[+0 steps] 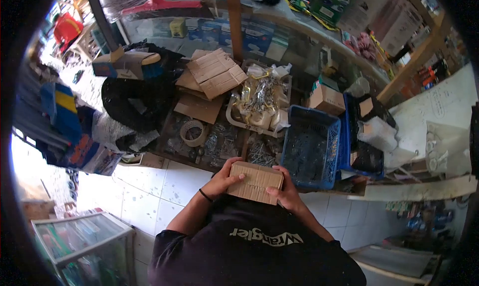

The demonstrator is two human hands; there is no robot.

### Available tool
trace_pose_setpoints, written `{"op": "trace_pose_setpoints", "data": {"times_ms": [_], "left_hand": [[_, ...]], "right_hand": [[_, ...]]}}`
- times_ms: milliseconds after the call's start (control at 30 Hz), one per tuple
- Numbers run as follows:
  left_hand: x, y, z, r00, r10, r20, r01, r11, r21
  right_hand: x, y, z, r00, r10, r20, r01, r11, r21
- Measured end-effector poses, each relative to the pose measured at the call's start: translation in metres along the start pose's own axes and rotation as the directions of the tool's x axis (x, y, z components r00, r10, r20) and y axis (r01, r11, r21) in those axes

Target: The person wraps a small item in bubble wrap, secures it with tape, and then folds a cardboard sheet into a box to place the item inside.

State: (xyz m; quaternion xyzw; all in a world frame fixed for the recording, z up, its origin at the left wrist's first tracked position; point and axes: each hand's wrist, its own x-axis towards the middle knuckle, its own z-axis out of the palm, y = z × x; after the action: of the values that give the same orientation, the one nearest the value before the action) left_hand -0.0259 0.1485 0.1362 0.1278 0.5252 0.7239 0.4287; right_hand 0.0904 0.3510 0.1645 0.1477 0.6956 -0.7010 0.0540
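Note:
Close to my chest I hold a small brown cardboard box point(255, 184) between both hands. My left hand point(222, 180), with a dark band on its wrist, grips the box's left side, thumb on its upper face. On the opposite side my right hand point(288, 192) is closed around the edge, its thumb pressed near the lower right corner. The far fingers of both hands are partly hidden behind the box. Just beyond it lie loose nails or screws point(262, 154) on a wooden display counter point(172, 141).
A white basket point(234, 117) of metal pieces and bags stands ahead, beside stacked cardboard sheets point(217, 74). Right of it is a blue crate point(312, 179). A tape roll point(193, 133) lies to the left. A glass case point(82, 236) stands at lower left on white floor tiles point(142, 186).

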Motion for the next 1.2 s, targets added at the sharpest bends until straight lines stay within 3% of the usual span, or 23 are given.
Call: {"op": "trace_pose_setpoints", "data": {"times_ms": [200,233,367,467,533,600,667,833,867,933,1000,1067,1200], "left_hand": [[-0.003,-0.024,0.018,0.97,0.068,-0.233,-0.099,0.987,-0.127],[-0.003,-0.028,0.02,0.952,0.095,-0.292,-0.142,0.979,-0.145],[-0.011,-0.037,0.021,0.828,0.088,-0.554,-0.26,0.936,-0.239],[-0.028,-0.062,0.013,0.774,0.107,-0.624,-0.341,0.901,-0.269],[-0.042,-0.066,0.019,0.727,0.05,-0.685,-0.334,0.897,-0.289],[-0.052,-0.086,0.022,0.699,0.016,-0.715,-0.33,0.894,-0.303],[-0.06,-0.1,0.025,0.647,0.0,-0.762,-0.343,0.893,-0.292],[-0.049,-0.087,0.007,0.488,-0.012,-0.873,-0.322,0.927,-0.193],[-0.039,-0.067,-0.011,0.45,0.104,-0.887,-0.16,0.987,0.035],[-0.029,-0.052,-0.039,0.499,0.237,-0.833,-0.129,0.972,0.198],[-0.017,-0.036,-0.07,0.516,0.321,-0.795,-0.111,0.945,0.309],[-0.009,-0.002,-0.083,0.546,0.302,-0.782,-0.192,0.953,0.235],[-0.002,0.02,-0.115,0.577,0.387,-0.719,-0.229,0.922,0.312]], "right_hand": [[0.02,-0.016,-0.016,0.978,0.138,0.154,-0.162,0.975,0.155],[0.027,-0.011,-0.019,0.979,0.091,0.184,-0.116,0.984,0.133],[0.062,0.015,-0.02,0.996,0.04,0.073,-0.058,0.963,0.262],[0.103,0.031,-0.017,0.997,0.068,0.046,-0.079,0.951,0.299],[0.124,0.029,-0.01,0.973,0.223,0.058,-0.23,0.925,0.304],[0.139,0.044,-0.001,0.986,0.167,0.023,-0.167,0.958,0.234],[0.152,0.065,0.004,0.978,0.21,-0.006,-0.204,0.956,0.212],[0.142,0.06,0.007,0.984,0.17,-0.054,-0.164,0.981,0.099],[0.143,0.06,0.003,0.987,0.145,-0.071,-0.139,0.987,0.082],[0.136,0.069,-0.003,0.993,0.088,-0.075,-0.085,0.996,0.036],[0.137,0.083,-0.012,0.991,-0.023,-0.135,0.003,0.99,-0.144],[0.134,0.084,-0.012,0.972,-0.14,-0.188,0.065,0.932,-0.358],[0.116,0.054,0.009,0.928,-0.214,-0.305,0.039,0.869,-0.493]]}}
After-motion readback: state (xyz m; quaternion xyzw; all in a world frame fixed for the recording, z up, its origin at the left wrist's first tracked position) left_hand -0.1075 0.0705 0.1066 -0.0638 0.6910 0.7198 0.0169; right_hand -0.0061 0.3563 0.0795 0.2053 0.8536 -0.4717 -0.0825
